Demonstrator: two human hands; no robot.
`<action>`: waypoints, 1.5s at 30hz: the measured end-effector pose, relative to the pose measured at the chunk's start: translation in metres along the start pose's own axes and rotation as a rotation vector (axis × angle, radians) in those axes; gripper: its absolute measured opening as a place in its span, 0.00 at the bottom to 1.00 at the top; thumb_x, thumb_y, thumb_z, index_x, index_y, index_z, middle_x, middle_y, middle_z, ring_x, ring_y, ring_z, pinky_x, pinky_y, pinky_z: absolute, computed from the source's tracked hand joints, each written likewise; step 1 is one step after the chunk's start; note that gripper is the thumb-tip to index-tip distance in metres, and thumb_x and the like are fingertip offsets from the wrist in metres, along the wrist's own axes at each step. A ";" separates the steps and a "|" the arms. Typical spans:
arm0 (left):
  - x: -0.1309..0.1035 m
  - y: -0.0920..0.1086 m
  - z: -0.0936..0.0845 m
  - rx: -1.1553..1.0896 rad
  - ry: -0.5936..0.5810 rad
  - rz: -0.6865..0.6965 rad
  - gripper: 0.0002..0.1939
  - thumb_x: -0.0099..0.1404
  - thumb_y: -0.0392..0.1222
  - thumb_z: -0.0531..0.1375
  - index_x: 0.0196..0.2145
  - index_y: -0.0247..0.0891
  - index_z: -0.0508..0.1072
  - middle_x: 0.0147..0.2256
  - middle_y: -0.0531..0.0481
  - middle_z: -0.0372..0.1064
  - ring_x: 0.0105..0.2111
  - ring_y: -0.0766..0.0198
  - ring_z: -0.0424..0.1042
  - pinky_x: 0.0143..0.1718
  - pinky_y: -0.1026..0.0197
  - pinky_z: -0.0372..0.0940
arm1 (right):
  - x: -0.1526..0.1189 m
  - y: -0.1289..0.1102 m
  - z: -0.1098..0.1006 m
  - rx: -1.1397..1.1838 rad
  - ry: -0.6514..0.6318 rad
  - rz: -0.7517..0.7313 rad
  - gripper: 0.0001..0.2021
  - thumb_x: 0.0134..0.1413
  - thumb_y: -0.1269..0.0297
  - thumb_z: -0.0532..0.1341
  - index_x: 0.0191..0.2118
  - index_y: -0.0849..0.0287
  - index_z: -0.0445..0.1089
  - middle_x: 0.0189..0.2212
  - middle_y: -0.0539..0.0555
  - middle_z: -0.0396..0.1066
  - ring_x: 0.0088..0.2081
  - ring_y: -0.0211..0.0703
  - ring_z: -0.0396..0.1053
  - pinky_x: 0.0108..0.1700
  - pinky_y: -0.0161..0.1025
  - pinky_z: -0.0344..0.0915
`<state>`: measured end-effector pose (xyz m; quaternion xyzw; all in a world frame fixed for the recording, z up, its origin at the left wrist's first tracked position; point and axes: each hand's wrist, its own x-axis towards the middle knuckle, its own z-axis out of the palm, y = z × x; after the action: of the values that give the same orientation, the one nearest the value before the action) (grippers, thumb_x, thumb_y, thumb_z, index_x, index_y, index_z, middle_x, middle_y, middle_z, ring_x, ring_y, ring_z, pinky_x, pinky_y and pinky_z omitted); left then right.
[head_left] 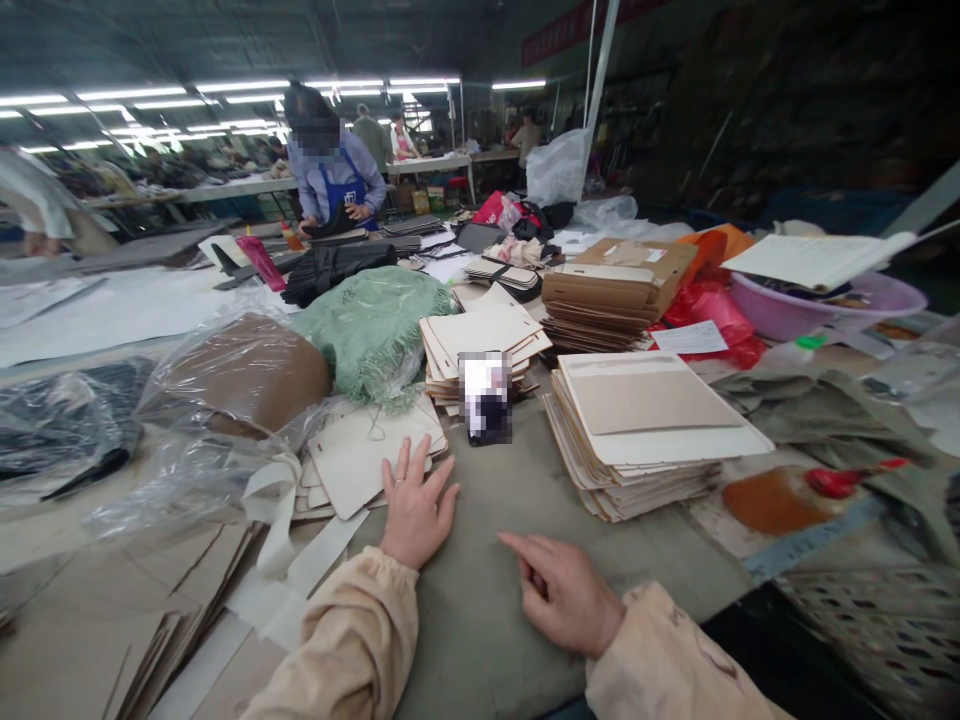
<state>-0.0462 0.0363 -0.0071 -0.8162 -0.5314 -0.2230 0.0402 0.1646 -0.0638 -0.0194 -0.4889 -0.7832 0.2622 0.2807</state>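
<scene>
at the near edge of the bench, on a bare grey patch, both of the person's hands rest flat and hold nothing. the left hand lies palm down with its fingers spread, the fingertips lapping onto the corner of a low stack of pale card pieces, as if to pin the top sheet so it does not slide. the right hand sits apart from any card, loosely curled, the forefinger stretched out toward the left hand and the other fingers tucked under.

just left of the left hand, white fabric strips trail off the card pile over flat brown boards, and crumpled clear plastic covers a brown bundle, probably to keep it clean. right of the hands a taller stack of white and tan folded sheets stands squared up within reach, with an orange squeeze bottle lying on its side beside it.

further back sit a fanned card stack, a green knitted bundle in plastic, brown cartons and a purple basin with a sheet laid across it. beyond, a person in a blue apron bends over another bench under strip lights.
</scene>
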 end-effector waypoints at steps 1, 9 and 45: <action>-0.001 0.000 0.000 -0.035 0.013 0.030 0.16 0.64 0.40 0.55 0.48 0.44 0.72 0.61 0.42 0.54 0.63 0.44 0.46 0.58 0.33 0.44 | 0.000 -0.001 0.000 -0.012 -0.001 -0.002 0.30 0.42 0.77 0.52 0.56 0.59 0.62 0.28 0.49 0.65 0.28 0.38 0.62 0.30 0.35 0.59; -0.001 -0.006 0.003 -0.240 0.094 0.124 0.12 0.64 0.38 0.55 0.43 0.40 0.75 0.47 0.42 0.68 0.52 0.52 0.64 0.55 0.43 0.57 | -0.001 -0.002 -0.002 -0.017 -0.014 -0.022 0.32 0.39 0.77 0.52 0.56 0.60 0.62 0.27 0.49 0.64 0.28 0.38 0.61 0.30 0.35 0.58; -0.007 -0.004 0.013 -0.501 -0.066 0.166 0.11 0.65 0.39 0.55 0.40 0.38 0.77 0.36 0.44 0.73 0.38 0.60 0.70 0.42 0.56 0.67 | -0.001 -0.006 0.001 -0.031 0.014 0.008 0.29 0.41 0.78 0.52 0.53 0.57 0.66 0.28 0.50 0.65 0.29 0.39 0.63 0.31 0.35 0.58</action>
<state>-0.0483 0.0361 -0.0225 -0.8484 -0.3917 -0.3170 -0.1623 0.1609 -0.0670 -0.0164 -0.4981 -0.7833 0.2477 0.2773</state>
